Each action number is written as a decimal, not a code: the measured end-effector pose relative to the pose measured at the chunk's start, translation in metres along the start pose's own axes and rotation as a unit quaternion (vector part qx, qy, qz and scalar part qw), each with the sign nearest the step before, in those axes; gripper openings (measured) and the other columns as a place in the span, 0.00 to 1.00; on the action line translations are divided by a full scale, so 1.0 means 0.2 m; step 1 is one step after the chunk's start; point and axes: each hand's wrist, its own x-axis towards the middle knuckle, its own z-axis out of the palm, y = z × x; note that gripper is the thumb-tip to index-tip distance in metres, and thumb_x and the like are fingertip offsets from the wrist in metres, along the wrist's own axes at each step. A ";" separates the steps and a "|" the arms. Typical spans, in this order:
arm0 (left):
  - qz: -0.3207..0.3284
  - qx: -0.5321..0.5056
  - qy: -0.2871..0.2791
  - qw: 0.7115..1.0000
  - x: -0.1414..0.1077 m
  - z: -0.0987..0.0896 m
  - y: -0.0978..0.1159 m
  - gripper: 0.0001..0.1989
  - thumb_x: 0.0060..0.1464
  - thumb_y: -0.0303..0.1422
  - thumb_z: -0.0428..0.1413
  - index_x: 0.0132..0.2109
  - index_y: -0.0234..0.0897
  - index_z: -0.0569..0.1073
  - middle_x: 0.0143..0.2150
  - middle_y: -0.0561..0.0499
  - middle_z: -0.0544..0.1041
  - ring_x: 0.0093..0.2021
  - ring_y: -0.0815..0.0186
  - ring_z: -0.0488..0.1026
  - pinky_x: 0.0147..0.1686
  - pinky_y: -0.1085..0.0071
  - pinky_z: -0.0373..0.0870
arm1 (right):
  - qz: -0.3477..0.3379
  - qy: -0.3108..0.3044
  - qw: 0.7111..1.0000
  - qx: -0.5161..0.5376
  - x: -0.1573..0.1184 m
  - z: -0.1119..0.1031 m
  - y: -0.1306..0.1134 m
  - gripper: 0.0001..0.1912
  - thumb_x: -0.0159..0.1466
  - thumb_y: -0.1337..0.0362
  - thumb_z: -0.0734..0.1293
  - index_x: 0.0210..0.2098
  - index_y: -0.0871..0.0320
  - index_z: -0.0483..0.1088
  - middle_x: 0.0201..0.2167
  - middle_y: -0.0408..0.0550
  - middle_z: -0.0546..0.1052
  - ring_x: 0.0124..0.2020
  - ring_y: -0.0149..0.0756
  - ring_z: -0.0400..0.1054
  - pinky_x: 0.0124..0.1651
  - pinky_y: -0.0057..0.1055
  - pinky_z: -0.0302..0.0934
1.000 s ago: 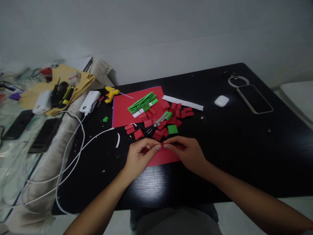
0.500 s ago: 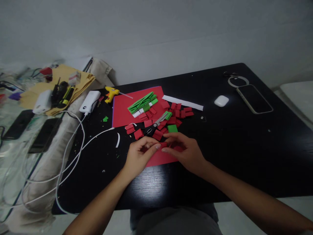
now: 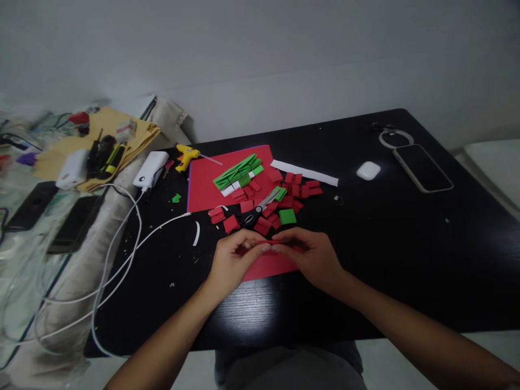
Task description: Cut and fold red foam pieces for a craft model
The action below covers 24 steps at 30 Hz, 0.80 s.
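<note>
Between my left hand (image 3: 235, 257) and my right hand (image 3: 311, 252) is a small folded piece of red paper (image 3: 270, 242), pinched by the fingers and thumbs of both. My thumb tips meet at its near edge. Beneath the hands lies a red sheet (image 3: 272, 266). Just beyond them are scissors (image 3: 260, 207) with dark handles, lying among several folded red paper pieces (image 3: 264, 225). A folded green piece (image 3: 287, 216) sits near my right fingers. Farther back, a row of folded green paper (image 3: 239, 172) rests on a larger red sheet (image 3: 201, 189).
A yellow glue gun (image 3: 187, 156) lies at the back left beside a white power bank (image 3: 150, 169) with a cable. A white paper strip (image 3: 304, 172) crosses the back. On the right are a white earbud case (image 3: 368, 170) and a phone (image 3: 422, 168).
My right fingers have come down onto the red paper piece, and my thumbs have drawn together along it. The things on the table have stayed put.
</note>
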 end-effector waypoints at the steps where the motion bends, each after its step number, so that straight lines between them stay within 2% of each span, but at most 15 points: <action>1: -0.001 -0.001 0.001 1.000 0.00 0.00 0.00 0.05 0.55 0.33 0.67 0.36 0.36 0.82 0.28 0.53 0.80 0.28 0.71 0.71 0.29 0.76 0.69 | 0.001 -0.003 1.000 -0.001 0.00 0.00 0.00 0.06 0.60 0.60 0.77 0.37 0.52 0.82 0.33 0.45 0.85 0.35 0.39 0.81 0.41 0.33 0.75; 12: 0.025 0.013 0.007 1.000 0.00 0.00 0.00 0.03 0.57 0.32 0.66 0.36 0.37 0.82 0.28 0.53 0.81 0.27 0.71 0.74 0.30 0.76 0.70 | 0.010 -0.036 0.999 0.023 0.01 0.00 -0.01 0.07 0.62 0.58 0.75 0.38 0.53 0.81 0.34 0.46 0.85 0.35 0.39 0.80 0.40 0.32 0.74; 24: 0.039 0.042 -0.002 0.998 -0.02 -0.01 0.01 0.03 0.57 0.32 0.66 0.36 0.38 0.83 0.28 0.54 0.81 0.27 0.71 0.72 0.29 0.75 0.69 | -0.024 -0.024 0.998 -0.043 0.01 -0.01 -0.02 0.04 0.64 0.62 0.73 0.35 0.52 0.82 0.32 0.43 0.84 0.34 0.38 0.79 0.40 0.31 0.70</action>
